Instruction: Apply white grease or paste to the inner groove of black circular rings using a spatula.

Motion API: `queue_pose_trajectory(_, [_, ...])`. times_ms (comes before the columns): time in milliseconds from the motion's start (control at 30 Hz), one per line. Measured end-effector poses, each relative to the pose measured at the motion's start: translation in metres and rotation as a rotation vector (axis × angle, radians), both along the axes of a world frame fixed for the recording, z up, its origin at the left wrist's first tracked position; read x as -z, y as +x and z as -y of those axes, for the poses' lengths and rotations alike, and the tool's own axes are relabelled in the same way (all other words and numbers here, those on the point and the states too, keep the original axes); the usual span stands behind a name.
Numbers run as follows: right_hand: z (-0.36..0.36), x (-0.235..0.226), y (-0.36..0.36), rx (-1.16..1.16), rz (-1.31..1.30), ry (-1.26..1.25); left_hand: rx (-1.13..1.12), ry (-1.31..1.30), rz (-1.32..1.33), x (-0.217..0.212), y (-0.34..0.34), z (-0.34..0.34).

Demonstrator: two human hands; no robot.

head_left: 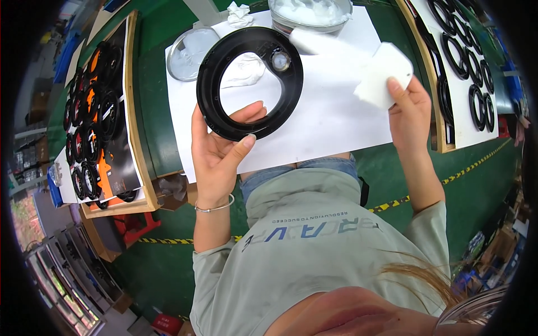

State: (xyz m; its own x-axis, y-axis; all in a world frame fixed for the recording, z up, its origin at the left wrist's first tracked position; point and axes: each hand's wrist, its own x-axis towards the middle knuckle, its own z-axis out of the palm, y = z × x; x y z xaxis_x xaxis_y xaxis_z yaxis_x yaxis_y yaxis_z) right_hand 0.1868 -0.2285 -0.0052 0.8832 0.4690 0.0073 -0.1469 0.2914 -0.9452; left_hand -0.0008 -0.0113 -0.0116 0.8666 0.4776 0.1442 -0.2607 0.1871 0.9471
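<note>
My left hand (218,159) is closed on the lower rim of a black ring (208,84), with the thumb in front and the fingers reaching through the opening. The ring is held tilted up over a white sheet, and a small pale, shiny round spot shows on its wider upper right part. Pinched between the thumb and fingers of my right hand (412,112) is a flat white piece (386,73) with uneven edges. It is slightly smeared by motion and apart from the ring. Its material I cannot tell.
At the back stands a clear round tub (280,25) of white material. Beside it are a round clear lid (193,53) and crumpled white tissue (240,15). Wood-edged trays of black rings flank the white sheet (330,126), the left tray (137,112) and the right tray (445,147).
</note>
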Motion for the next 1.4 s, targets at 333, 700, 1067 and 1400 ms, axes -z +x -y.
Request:
queue_pose_trajectory(333, [-0.011,-0.005,0.048,0.199,1.715,-0.560,0.014,-0.257,-0.007,-0.006,-0.003,-0.003])
queue_pose_trajectory(700, [0.059,0.005,0.017,0.374,1.617,-0.595,0.035,-0.290,-0.023,-0.009,0.001,0.000])
queue_pose_trajectory(1067, [0.053,0.033,0.004,0.596,0.670,-0.223,0.141,-0.346,-0.016,-0.016,0.012,0.010])
queue_pose_trajectory(1400, [0.128,0.015,0.011,0.855,0.381,0.398,0.256,-0.378,-0.163,-0.018,0.042,0.047])
